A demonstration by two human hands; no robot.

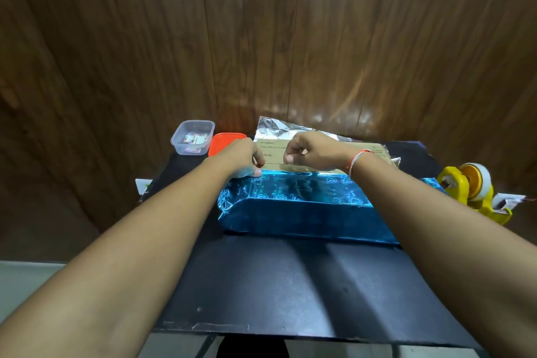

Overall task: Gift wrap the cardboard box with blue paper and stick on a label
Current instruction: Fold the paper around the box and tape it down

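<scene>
At nine o'clock of the cardboard box point(316, 154), the left hand point(241, 158) pins the blue paper point(293, 200) edge with curled fingers. At three o'clock, the right hand point(312, 151) curls; contents unclear. Keep it taut. Box sits mid-table point(290, 285), half covered in glossy blue.

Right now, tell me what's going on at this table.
A person is partway through wrapping a cardboard box in blue paper. The paper covers the near side and part of the top; the far part of the top is bare, with the paper's silver underside standing behind it. The left hand presses the paper's edge onto the box. The right hand hovers above with curled fingers; whether they pinch anything is unclear. A yellow tape dispenser sits at right.
</scene>
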